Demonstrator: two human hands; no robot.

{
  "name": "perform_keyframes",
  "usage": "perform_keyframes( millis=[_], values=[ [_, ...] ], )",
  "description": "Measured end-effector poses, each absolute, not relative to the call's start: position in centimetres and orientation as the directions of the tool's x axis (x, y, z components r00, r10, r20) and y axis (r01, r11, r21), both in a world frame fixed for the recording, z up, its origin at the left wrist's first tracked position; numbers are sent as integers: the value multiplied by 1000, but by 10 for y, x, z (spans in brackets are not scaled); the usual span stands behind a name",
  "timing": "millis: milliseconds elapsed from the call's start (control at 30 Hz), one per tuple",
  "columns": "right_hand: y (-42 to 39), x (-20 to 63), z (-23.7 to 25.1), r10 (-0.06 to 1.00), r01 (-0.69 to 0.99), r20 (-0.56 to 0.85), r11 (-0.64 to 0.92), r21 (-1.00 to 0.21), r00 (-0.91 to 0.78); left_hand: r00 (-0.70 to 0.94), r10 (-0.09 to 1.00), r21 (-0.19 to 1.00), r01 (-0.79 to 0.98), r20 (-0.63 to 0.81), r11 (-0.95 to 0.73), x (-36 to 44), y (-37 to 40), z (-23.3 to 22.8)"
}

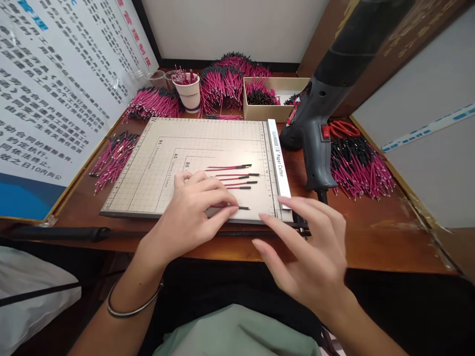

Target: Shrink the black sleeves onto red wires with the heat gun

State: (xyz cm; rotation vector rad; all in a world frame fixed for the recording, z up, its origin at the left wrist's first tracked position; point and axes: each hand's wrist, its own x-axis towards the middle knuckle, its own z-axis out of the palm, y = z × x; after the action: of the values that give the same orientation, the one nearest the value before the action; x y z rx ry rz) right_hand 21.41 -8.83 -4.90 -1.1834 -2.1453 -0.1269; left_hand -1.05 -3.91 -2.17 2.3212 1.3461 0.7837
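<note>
Now | left hand [195,207] flat, pinning wire [243,207] to cutter board [148,183] | right hand [311,247] spread, hovering

A brown wooden counter [371,237] fills a narrow booth, its surface worn and scuffed toward the right edge. A plain pale wall [230,24] closes the back, with a dark strip along its foot. On the left leans a large white board [55,89] printed with rows of dark text, blue at its lower corner. A brown panel [419,34] rises at the right, and beside it a grey wall [438,163] carries a strip of blue-and-white tape [426,128]. The light is soft and even.
</note>
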Motion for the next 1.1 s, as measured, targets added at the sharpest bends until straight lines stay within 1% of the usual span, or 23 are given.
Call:
perform_keyframes(
  millis=[67, 133, 300, 600, 767, 1100],
  values=[
    [-84, 214, -55, 685, 807, 659, 556, -198, -310, 405, 868, 535, 684, 288, -497, -10, -39, -22],
    [-79, 213, -60, 669, 809, 680, 557, -189, -301, 414, 858, 527, 678, 303, -513, -10, -39, -23],
    [-74, 213, -64, 652, 774, 674, 605, -187, -347, 424, 841, 495, 680, 336, -540, -9, -39, -26],
    [-72, 213, -62, 658, 776, 677, 597, -201, -331, 449, 818, 446, 687, 360, -574, -9, -38, -26],
    [-72, 212, -63, 670, 780, 665, 590, -208, -330, 448, 820, 441, 693, 357, -570, -10, -38, -27],
    [-73, 214, -62, 659, 780, 667, 598, -186, -346, 454, 821, 432, 700, 347, -569, -7, -39, -26]
  ],
)
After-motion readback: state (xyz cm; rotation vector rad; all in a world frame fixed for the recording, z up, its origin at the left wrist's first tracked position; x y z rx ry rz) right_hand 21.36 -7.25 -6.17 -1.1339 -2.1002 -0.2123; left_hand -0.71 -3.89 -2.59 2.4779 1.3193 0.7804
